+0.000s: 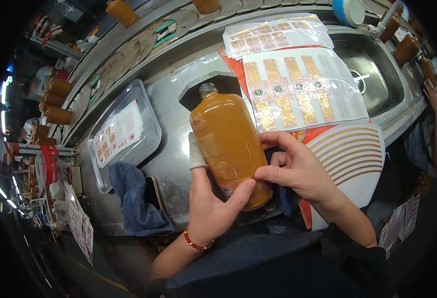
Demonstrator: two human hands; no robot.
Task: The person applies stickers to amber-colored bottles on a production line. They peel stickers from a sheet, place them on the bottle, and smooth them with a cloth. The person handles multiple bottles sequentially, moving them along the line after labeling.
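Observation:
A glossy amber-brown bottle (222,144) with a clear open neck lies tilted in front of me, neck pointing away. My left hand (212,196) grips its lower left side, thumb across the front; a whitish cloth sleeve (196,151) covers one finger. On the lower right, my right hand (298,166) holds the bottle with its thumb pressed to the surface near the base and fingers bent along the side. Small stuck-on pieces show on the bottle's front. Behind the neck is a dark octagonal piece (186,96). Gold-patterned label sheets (347,94) lie to the right.
A clear plastic tray (153,130) with label sheets and a blue cloth (134,201) are at left. White sheets with gold arcs (350,154) lie at right, near a steel sink (385,64). A slatted conveyor (129,52) runs behind. Another person's hand (431,94) shows far right.

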